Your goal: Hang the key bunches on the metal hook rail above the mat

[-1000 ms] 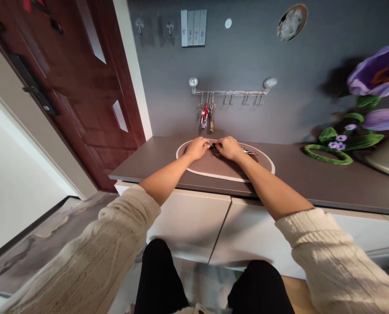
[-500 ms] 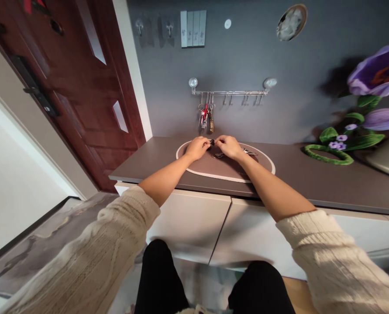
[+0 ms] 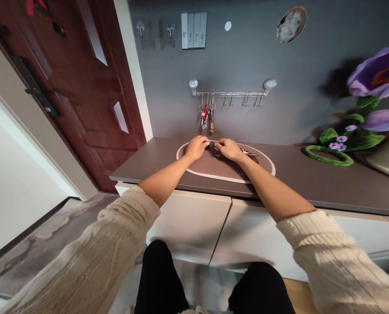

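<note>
A small dark object is between the two hands, just above the oval mat. The fingers of the left hand and the fingers of the right hand are closed on it from both sides. Some metal keys lie on the mat near the right hand. The mat is brown with a white rim and lies on the table. Above it, a metal rail on the wall carries a bunch of keys.
</note>
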`<state>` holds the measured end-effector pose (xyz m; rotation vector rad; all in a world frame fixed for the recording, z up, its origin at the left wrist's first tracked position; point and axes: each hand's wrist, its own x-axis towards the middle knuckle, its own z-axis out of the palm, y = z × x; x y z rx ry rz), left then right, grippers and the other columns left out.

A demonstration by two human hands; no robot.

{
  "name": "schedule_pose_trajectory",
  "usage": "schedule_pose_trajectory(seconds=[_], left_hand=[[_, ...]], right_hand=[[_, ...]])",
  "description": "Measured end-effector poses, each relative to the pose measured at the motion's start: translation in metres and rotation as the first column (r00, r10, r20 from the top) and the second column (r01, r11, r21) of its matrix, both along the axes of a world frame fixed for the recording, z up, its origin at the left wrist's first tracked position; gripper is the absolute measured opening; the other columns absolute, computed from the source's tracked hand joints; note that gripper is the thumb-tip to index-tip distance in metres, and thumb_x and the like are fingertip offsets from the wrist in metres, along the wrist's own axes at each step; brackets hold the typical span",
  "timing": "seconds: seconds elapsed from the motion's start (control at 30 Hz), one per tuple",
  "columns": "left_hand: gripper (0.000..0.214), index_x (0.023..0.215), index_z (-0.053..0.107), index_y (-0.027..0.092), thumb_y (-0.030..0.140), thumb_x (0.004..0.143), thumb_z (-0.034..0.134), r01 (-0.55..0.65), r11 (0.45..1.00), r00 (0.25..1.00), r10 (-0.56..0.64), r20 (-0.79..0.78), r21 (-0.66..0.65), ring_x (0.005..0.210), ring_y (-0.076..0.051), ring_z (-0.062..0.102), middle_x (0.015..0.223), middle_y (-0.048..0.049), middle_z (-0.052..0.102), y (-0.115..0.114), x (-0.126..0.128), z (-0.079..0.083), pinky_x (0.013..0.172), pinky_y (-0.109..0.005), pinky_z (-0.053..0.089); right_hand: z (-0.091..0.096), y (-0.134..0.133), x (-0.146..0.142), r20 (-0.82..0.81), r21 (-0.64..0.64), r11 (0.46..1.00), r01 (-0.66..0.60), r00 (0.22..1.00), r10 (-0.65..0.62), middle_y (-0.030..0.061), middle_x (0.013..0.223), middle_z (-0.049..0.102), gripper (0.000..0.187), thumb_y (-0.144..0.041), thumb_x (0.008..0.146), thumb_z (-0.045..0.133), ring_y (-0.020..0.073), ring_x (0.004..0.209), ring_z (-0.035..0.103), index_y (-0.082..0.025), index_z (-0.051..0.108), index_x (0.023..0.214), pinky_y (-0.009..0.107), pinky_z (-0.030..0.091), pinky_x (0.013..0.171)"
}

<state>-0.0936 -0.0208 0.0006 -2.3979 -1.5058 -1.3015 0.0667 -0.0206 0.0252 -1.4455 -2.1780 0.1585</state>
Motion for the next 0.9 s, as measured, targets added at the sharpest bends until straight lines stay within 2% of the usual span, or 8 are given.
schedule_pose_trajectory(seconds=[0.17, 0.4, 0.57, 0.9], left_hand=[[0.014, 0.076, 0.061, 0.017, 0.018, 0.081, 0.047, 0.025, 1.0, 1.0, -0.025, 0.0, 0.008, 0.08, -0.015, 0.052, 0.082, -0.0028, 0.061, 0.0, 0.0, 0.0, 0.074, -0.026, 0.039], [0.013, 0.075, 0.06, 0.016, 0.016, 0.08, 0.048, 0.016, 1.0, 1.0, -0.016, 0.006, -0.001, 0.08, -0.015, 0.052, 0.083, -0.0035, 0.062, -0.003, 0.001, 0.002, 0.075, -0.027, 0.039], [0.014, 0.077, 0.061, 0.016, 0.016, 0.08, 0.047, 0.013, 1.0, 1.0, -0.013, 0.008, -0.015, 0.082, -0.015, 0.053, 0.084, -0.0044, 0.063, -0.004, 0.002, 0.003, 0.076, -0.027, 0.039], [0.013, 0.077, 0.062, 0.016, 0.02, 0.08, 0.05, 0.054, 0.998, 0.998, -0.054, 0.034, 0.013, 0.076, -0.013, 0.053, 0.082, -0.0033, 0.063, -0.002, 0.001, 0.0, 0.072, -0.025, 0.04]], right_hand=[[-0.001, 0.0, 0.0, -0.119, 0.082, 0.995, -0.055, 0.991, 0.065, 0.0073, 0.098, 0.065, 0.033, -0.029, 0.08, 0.049, 0.0149, 0.083, 0.058, -0.015, 0.059, 0.108, 0.025, 0.042, 0.076], [0.004, -0.01, -0.003, -0.124, 0.066, 0.99, -0.128, 0.983, 0.135, 0.0042, 0.084, 0.067, 0.026, -0.031, 0.079, 0.046, 0.0136, 0.074, 0.057, -0.016, 0.066, 0.084, 0.024, 0.041, 0.072], [0.004, -0.01, -0.003, -0.176, 0.071, 0.984, -0.162, 0.969, 0.172, 0.0032, 0.079, 0.066, 0.028, -0.039, 0.077, 0.05, 0.0126, 0.068, 0.055, -0.016, 0.066, 0.081, 0.024, 0.041, 0.069], [0.002, -0.005, -0.001, -0.131, 0.119, 0.984, -0.134, 0.98, 0.149, 0.0045, 0.079, 0.065, 0.022, -0.031, 0.078, 0.05, 0.0125, 0.068, 0.053, -0.014, 0.064, 0.08, 0.023, 0.039, 0.068]])
